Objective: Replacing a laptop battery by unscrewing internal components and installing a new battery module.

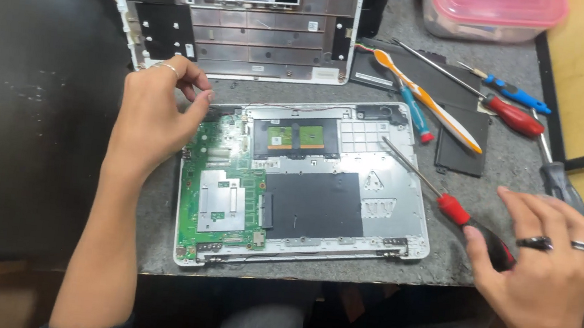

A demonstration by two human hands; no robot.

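Observation:
An opened white laptop base (402, 219) lies on the grey mat, its green circuit board (220, 193) exposed on the left side. My left hand (156, 110), a ring on one finger, rests at the board's upper left corner, fingers curled and thumb touching the edge. My right hand (545, 266), wearing two rings, lies on the mat's right edge with the thumb on the black end of a red-and-black screwdriver (457, 210). That tool's shaft reaches over the base's right part. I cannot tell whether the hand grips it.
The removed laptop cover (248, 33) leans at the back. A pink-lidded plastic box (492, 11) stands at the back right. An orange toothbrush (429, 99), several screwdrivers (514, 115) and a dark flat panel (464, 142) lie to the right. A large black sheet (23, 107) covers the left.

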